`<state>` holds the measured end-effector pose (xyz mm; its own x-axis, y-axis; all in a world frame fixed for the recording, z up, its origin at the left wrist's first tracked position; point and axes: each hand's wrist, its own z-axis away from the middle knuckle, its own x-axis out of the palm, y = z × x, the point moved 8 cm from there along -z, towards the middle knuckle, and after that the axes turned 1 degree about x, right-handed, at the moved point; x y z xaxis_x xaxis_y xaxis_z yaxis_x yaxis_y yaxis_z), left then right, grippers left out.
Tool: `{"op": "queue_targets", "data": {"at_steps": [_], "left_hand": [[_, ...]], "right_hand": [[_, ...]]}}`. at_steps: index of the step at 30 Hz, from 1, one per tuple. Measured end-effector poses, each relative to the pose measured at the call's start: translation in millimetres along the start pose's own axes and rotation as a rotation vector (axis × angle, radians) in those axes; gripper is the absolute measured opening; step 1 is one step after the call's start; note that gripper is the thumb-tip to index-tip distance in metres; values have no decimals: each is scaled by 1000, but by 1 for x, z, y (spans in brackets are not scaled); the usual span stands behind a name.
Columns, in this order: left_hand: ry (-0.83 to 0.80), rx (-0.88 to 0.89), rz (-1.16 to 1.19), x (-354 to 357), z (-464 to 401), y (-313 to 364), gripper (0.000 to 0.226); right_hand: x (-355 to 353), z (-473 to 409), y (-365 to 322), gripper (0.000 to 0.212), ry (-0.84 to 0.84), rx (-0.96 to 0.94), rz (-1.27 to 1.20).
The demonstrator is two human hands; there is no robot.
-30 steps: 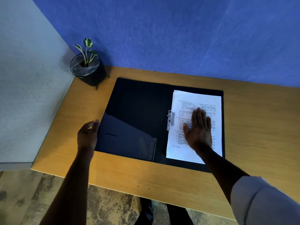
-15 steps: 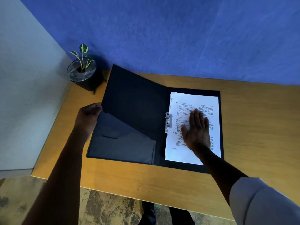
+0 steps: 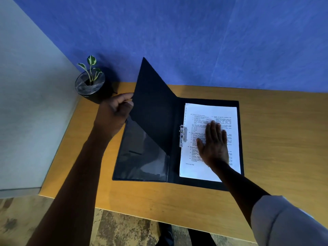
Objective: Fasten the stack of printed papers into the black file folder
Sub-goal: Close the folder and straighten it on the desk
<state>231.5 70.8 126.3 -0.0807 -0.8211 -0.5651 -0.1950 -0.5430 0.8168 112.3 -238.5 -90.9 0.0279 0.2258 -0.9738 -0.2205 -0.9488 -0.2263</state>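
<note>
One folder [image 3: 156,110], cover pinched by left hand [image 3: 115,112]; right hand [image 3: 213,142] spread flat on one paper stack [image 3: 211,112].

1. Matt black folder [image 3: 156,110], faintly grained cover, card or plastic-coated board by the look.
2. Glossy clear plastic pocket [image 3: 142,157] on the inside flap, catching pale reflections.
3. Shiny silver metal clip [image 3: 182,135] at the spine, bright glints along it.
4. Smooth white paper stack [image 3: 204,110], matt, fine black print.
5. Wood-grain table [image 3: 275,139], warm yellow-brown, smooth low-sheen finish.
6. Black pot [image 3: 99,98], dull-sided, with a crinkled silvery plastic film [image 3: 83,84] shining over its top.
7. Blue wall [image 3: 195,41], matt, slightly mottled texture.
8. Grey side panel [image 3: 26,103], flat and matt.
9. Pale grey cloth sleeve [image 3: 284,222], soft, unshiny.
</note>
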Motion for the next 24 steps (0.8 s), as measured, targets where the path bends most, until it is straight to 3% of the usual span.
{"op": "queue_targets", "data": {"at_steps": [4,9,14,24], "left_hand": [[-27,153,12,21,9,46,44],[-101,274,-91,52,12,87,22],[-172,328,-122,85,13,116,17],[-304,408,-386,160,28,154,35]], "right_hand": [[2,-2,1,78,-32,10,-12],[2,-3,0,78,-62,-3,-61],[3,-3,5,80,-92,-15,-104],[-7,8,46,81,-98,48,-98]]}}
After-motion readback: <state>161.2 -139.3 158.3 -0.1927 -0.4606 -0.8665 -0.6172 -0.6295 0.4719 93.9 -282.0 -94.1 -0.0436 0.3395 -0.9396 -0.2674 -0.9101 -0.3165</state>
